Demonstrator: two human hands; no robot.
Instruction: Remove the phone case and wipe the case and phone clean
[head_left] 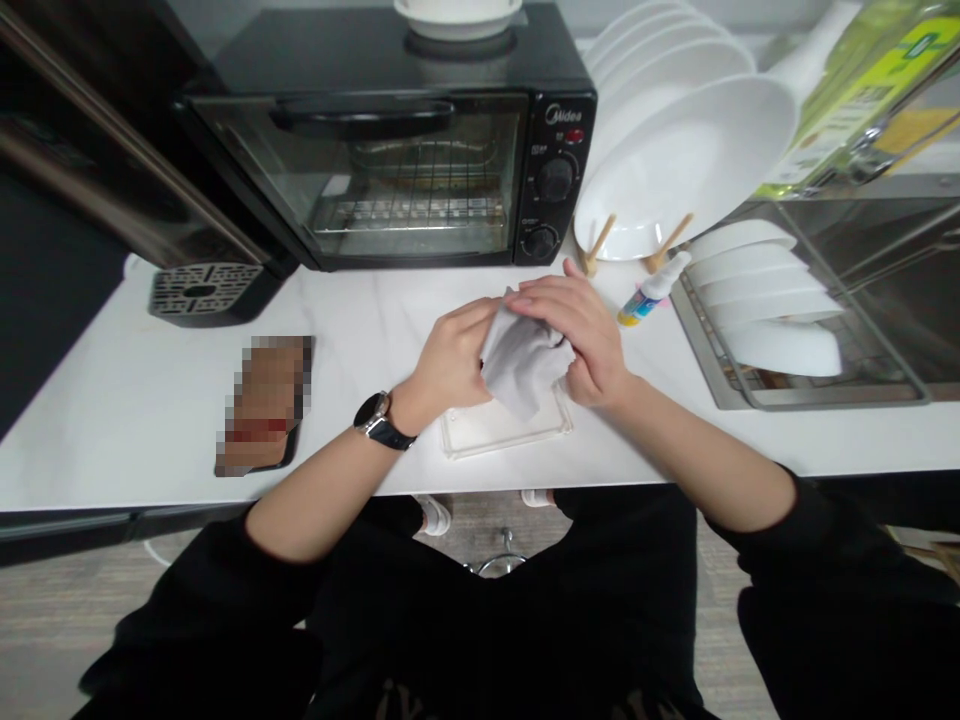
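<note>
A crumpled grey cloth [523,365] is between my two hands, above the counter. My right hand [589,335] is closed on the cloth from the right, its fingers laid over the top. My left hand [454,360] curls in from the left at the cloth's edge. A small dark edge shows beside the left fingers, but the cloth hides most of whatever is there. Below the hands lies a clear rectangular plastic case [506,438], flat on the counter and partly covered by the cloth. A small white spray bottle [651,292] with a blue and yellow label stands to the right.
A black toaster oven [360,180] stands behind, with white plates [697,150] racked beside it. White bowls [776,300] sit in a rack over the sink at right. A blurred-out phone [262,405] lies left on the white counter [360,330], near a drip tray [206,290].
</note>
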